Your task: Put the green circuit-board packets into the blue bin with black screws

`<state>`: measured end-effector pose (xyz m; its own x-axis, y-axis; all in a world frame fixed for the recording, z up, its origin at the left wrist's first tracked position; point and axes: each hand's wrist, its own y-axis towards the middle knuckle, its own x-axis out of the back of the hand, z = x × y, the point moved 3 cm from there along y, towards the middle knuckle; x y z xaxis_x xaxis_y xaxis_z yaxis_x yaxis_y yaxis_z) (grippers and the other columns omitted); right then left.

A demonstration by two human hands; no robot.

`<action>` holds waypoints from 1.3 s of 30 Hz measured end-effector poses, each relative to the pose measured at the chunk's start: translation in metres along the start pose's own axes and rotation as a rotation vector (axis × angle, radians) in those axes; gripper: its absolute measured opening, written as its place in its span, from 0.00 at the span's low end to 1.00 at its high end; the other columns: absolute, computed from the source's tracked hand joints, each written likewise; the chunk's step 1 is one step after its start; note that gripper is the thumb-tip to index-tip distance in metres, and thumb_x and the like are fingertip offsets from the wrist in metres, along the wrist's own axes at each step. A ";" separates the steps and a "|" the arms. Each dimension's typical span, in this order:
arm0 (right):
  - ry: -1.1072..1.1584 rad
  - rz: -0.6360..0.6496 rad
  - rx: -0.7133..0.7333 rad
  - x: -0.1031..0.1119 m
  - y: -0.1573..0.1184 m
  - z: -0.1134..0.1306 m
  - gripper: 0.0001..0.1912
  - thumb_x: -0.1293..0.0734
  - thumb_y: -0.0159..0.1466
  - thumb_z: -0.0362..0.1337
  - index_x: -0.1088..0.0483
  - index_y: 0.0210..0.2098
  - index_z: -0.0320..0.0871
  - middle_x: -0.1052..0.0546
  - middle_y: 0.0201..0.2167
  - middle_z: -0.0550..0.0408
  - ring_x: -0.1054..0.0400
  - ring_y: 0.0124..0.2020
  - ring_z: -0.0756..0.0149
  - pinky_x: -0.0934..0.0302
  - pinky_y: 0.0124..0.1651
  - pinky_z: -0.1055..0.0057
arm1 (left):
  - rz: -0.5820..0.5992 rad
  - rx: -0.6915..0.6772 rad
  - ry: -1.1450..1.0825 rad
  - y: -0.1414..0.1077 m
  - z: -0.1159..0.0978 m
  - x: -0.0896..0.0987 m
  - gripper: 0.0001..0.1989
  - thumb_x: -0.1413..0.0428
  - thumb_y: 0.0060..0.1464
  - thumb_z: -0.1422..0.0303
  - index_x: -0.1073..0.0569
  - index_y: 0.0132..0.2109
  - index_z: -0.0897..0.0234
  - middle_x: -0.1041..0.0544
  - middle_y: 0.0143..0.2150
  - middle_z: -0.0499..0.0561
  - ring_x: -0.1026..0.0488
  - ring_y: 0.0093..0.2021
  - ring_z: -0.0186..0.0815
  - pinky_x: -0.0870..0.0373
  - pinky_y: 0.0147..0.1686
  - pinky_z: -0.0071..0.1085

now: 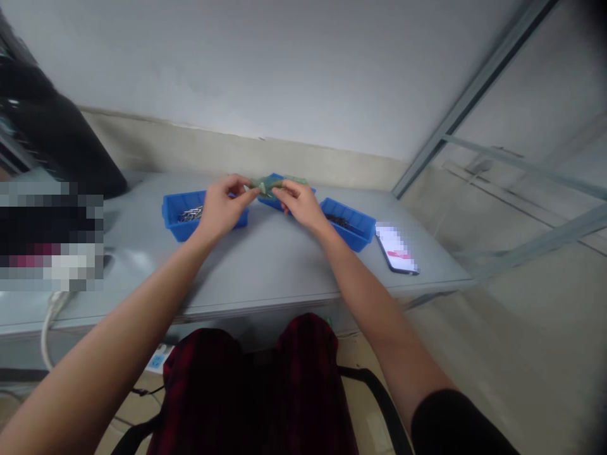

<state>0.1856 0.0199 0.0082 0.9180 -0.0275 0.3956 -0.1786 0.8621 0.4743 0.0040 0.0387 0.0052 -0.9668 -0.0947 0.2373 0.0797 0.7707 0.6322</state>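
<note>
Near the back edge of the worktop [270,265], the left hand [222,205] and right hand [300,202] both pinch a green, partly see-through piece [272,182] in their fingertips, in front of the middle blue bin [271,203], whose contents are hidden. The left bin [173,218] holds loose silvery metal pieces [191,214]; the right bin [358,239], toward the worktop's right end, holds dark pieces [340,222]. A lit phone [397,249] lies just beside it.
</note>
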 end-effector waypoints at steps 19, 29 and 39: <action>0.159 -0.021 -0.034 -0.001 0.001 -0.005 0.17 0.30 0.57 0.50 0.28 0.38 0.44 0.24 0.36 0.54 0.29 0.39 0.65 0.32 0.35 0.70 | 0.108 0.128 -0.205 -0.002 0.001 -0.007 0.26 0.36 0.49 0.64 0.31 0.54 0.60 0.23 0.30 0.47 0.25 0.29 0.34 0.28 0.29 0.29; 0.081 -0.061 0.011 -0.002 0.004 -0.007 0.09 0.31 0.59 0.42 0.29 0.35 0.44 0.24 0.33 0.56 0.30 0.35 0.68 0.34 0.36 0.71 | 0.082 0.132 -0.184 -0.001 0.004 -0.007 0.12 0.37 0.48 0.64 0.23 0.40 0.64 0.21 0.30 0.50 0.27 0.28 0.32 0.29 0.29 0.27; -0.180 -0.097 0.175 0.000 0.002 -0.001 0.08 0.33 0.63 0.43 0.28 0.34 0.46 0.25 0.40 0.52 0.32 0.46 0.63 0.37 0.53 0.65 | 0.144 0.076 -0.094 -0.002 -0.002 -0.005 0.10 0.38 0.51 0.60 0.22 0.38 0.62 0.20 0.35 0.52 0.25 0.35 0.36 0.27 0.38 0.32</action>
<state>0.1855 0.0220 0.0088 0.8591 -0.2087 0.4673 -0.1654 0.7508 0.6395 0.0094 0.0364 0.0036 -0.9653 0.0764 0.2496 0.2038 0.8179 0.5380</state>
